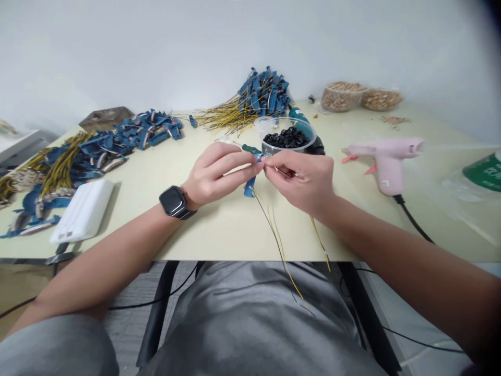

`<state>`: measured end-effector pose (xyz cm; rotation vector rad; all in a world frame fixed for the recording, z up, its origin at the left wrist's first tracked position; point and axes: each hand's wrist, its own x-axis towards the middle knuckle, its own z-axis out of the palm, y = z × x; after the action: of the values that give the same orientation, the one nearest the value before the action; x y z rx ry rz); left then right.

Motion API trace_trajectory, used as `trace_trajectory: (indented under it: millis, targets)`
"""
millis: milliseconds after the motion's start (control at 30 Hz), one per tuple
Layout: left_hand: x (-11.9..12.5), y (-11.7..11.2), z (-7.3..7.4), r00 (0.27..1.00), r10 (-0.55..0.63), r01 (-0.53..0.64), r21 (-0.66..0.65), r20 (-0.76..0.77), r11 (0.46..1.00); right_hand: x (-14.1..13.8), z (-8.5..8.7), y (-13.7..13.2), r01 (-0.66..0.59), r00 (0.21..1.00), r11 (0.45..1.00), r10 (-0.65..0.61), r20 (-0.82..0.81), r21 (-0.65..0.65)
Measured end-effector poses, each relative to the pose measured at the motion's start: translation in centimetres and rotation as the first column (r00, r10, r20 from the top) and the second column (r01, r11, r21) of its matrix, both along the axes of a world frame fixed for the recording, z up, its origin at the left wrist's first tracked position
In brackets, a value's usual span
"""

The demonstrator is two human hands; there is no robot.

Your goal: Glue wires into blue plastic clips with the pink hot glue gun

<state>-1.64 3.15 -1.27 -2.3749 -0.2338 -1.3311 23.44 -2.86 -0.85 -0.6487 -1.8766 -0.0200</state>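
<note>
My left hand [225,172] is closed, with its fingertips pinching a small blue part [249,187]. Thin yellow and black wires [279,240] hang from the lower end of this part over the table edge. Thumb and forefinger of my right hand [299,175] are pinched together at the same spot, touching the left fingertips. A yellow wire [319,240] passes through the right palm and comes out below it. The joint between the fingertips is hidden. Just behind stands a clear round tub [313,137] of small black pieces, with a green-handled tool [250,149] beside it.
A pink glue gun [391,162] with a black cord lies at right. Blue parts with yellow wires are heaped at the back [262,94] and left [144,128]. A white power bank [84,209] is at left; two bags of tan pieces [342,96] stand back right.
</note>
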Motion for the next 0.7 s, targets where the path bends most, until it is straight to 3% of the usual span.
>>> trace_trajectory:
  millis: [133, 267, 700]
  targets:
    - [0.6, -0.4, 0.2, 0.998, -0.011, 0.006, 0.075, 0.068, 0.997, -0.1, -0.3, 0.7, -0.071, 0.996, 0.990, 0.076, -0.045, 0.118]
    - [1.0, -1.1, 0.3, 0.996, 0.023, -0.031, 0.087, 0.090, 0.996, -0.2, -0.3, 0.9, -0.088, 0.993, 0.987, 0.097, -0.062, 0.137]
    - [1.8, -2.0, 0.2, 0.987, 0.026, -0.005, -0.133, 0.159, 0.991, -0.1, -0.3, 0.8, -0.017, 0.998, 0.997, 0.021, -0.056, 0.078]
